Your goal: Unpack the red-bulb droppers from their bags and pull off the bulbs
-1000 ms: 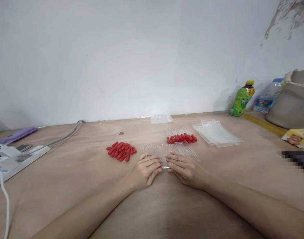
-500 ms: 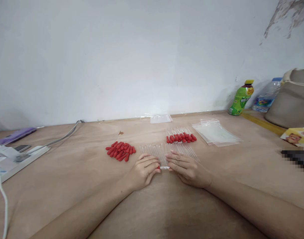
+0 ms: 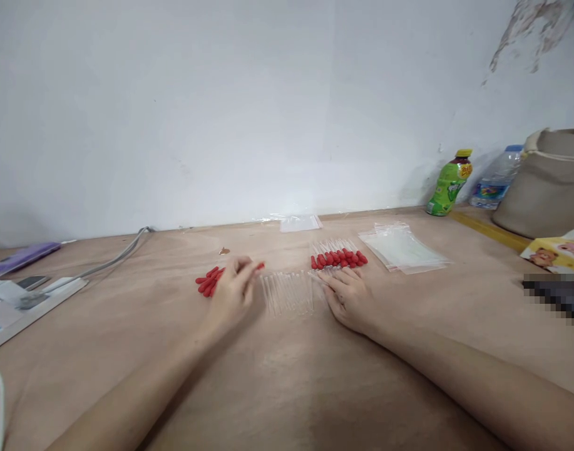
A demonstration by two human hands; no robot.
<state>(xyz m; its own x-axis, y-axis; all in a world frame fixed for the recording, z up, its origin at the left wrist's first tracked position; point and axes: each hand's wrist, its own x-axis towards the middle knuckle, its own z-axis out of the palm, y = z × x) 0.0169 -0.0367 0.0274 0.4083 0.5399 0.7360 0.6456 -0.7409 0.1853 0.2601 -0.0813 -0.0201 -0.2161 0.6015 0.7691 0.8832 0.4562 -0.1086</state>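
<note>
My left hand (image 3: 234,289) is raised just right of a pile of red rubber bulbs (image 3: 206,282), partly hiding it. Its fingertips pinch one red bulb (image 3: 260,266). A row of thin clear tubes (image 3: 287,293) lies on the table between my hands. My right hand (image 3: 350,294) rests at the right of that row, its fingers closed over clear tubes near their upper ends. Behind it lie clear tubes fitted with red bulbs (image 3: 338,259), bulbs toward me.
Clear plastic bags (image 3: 404,248) lie to the right, another bag (image 3: 300,223) by the wall. Farther right are a green bottle (image 3: 449,185), a water bottle (image 3: 496,181) and a beige bucket (image 3: 540,188). At left are a power strip (image 3: 42,311) and a purple packet (image 3: 24,258).
My left hand has moved left and up, away from the clear tubes, with a red bulb in its fingertips. My right hand has shifted slightly up, and the tube row is more exposed.
</note>
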